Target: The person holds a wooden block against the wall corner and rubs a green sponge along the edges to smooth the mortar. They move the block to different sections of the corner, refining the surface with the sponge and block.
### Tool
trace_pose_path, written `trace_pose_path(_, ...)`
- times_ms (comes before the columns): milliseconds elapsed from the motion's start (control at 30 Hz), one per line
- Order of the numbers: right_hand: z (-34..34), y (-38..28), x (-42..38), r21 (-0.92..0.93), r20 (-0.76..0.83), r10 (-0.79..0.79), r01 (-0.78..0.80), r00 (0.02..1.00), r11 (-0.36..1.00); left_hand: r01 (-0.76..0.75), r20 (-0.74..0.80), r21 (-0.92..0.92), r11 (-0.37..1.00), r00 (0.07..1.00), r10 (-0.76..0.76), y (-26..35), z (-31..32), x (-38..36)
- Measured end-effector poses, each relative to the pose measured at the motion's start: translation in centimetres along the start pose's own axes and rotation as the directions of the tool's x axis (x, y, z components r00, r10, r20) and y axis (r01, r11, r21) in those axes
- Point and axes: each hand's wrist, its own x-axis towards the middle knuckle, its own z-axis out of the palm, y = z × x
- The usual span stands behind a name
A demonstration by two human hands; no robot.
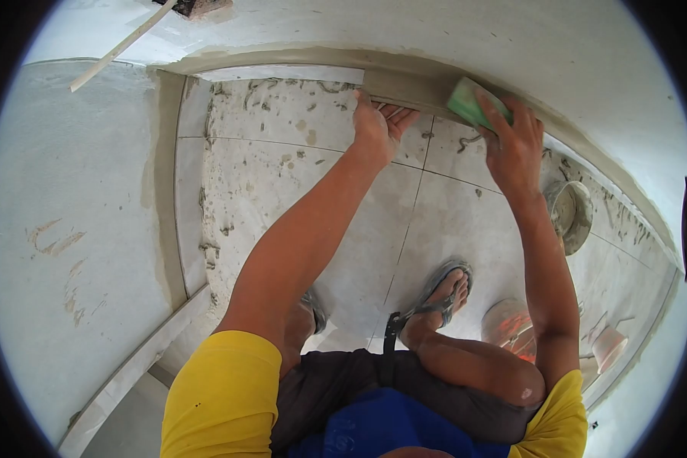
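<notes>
My right hand [515,137] grips a green sponge [466,103] against the foot of the wall, on the grey-brown mortar band [408,76]. My left hand [379,130] is low at that same band, palm turned up, fingers stretched out under its lower edge. Its thumb rises close to the end of a white skirting strip [282,73] that runs leftward along the wall base. Beneath both hands lies the pale tiled floor [343,206], spotted with mortar crumbs.
A mortar-stained bucket [571,217] stands to the right of my right forearm. Nearer my knee are a round container [507,320] with something orange-red inside and a pinkish container [609,347]. A long pale strip [133,374] leans at lower left. A thin stick [122,47] juts out at upper left.
</notes>
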Motion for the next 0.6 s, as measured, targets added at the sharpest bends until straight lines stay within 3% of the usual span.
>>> trace_pose_path(67, 1.9, -2.3, 1.9, 0.128, -0.119, -0.146, 0.161, 0.982, 0.979, 0.0, 0.028, -0.006, 1.0, 1.0, 0.001, -0.3, -0.3, 0.2)
trace_pose_path(133, 4.6, -4.9, 4.2, 0.129, -0.155, -0.256, 0.276, 0.954, 0.952, -0.04, 0.043, -0.07, 0.997, 0.998, 0.043, -0.5, -0.6, 0.6)
trace_pose_path(267, 5.3, -6.2, 5.0, 0.072, -0.019, -0.264, 0.265, 0.964, 0.962, -0.024, 0.011, -0.072, 0.997, 1.0, 0.024, -0.2, -0.4, 0.6)
trace_pose_path(400, 2.1, -0.3, 0.7, -0.073, -0.057, -0.102, 0.097, 0.993, 0.993, 0.023, 0.036, -0.053, 0.998, 0.999, -0.021, 0.3, 0.1, 0.1)
trace_pose_path(467, -0.3, 1.4, -0.8, -0.076, -0.003, -0.004, 0.003, 1.0, 0.997, 0.021, 0.049, -0.049, 0.999, 0.999, -0.018, 0.3, -0.4, 0.3)
trace_pose_path(600, 1.4, -1.4, 1.7, 0.087, -0.168, -0.146, 0.162, 0.975, 0.983, -0.003, 0.051, -0.042, 0.999, 0.999, 0.005, -0.2, 0.0, 0.1)
